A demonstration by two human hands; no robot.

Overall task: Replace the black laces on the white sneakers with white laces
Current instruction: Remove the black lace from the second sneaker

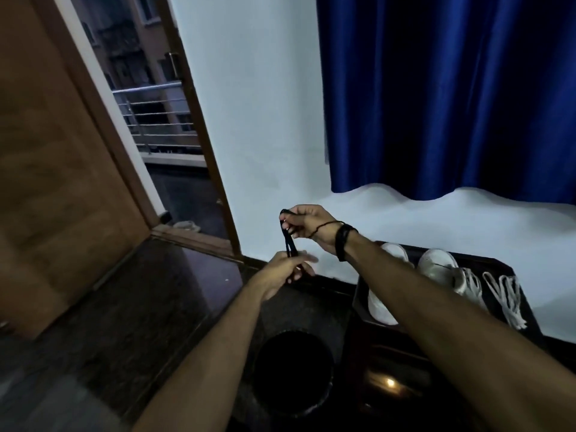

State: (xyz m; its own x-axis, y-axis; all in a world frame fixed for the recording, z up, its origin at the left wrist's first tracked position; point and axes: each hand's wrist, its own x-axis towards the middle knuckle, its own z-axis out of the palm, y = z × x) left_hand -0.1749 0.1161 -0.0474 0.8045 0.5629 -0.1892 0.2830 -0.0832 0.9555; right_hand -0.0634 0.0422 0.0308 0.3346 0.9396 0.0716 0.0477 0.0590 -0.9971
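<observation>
You hold a removed black lace [288, 241] folded between right hand [307, 224] and left hand [285, 271], fingers pinching both ends, clear of the sneakers [436, 265] on the worktop [505, 266]; next, presumably: discard it, fetch the white laces [506, 294].

Glossy blue cloth curtain [436, 95], wooden door [46, 169], polished dark stone floor [134, 307], metal railing [156, 116]

No text can be read

A dark bench [517, 275] carries two white sneakers [381, 304] [442, 269] (one partly hidden by an arm) and loose white laces [506, 294] beside them.
</observation>
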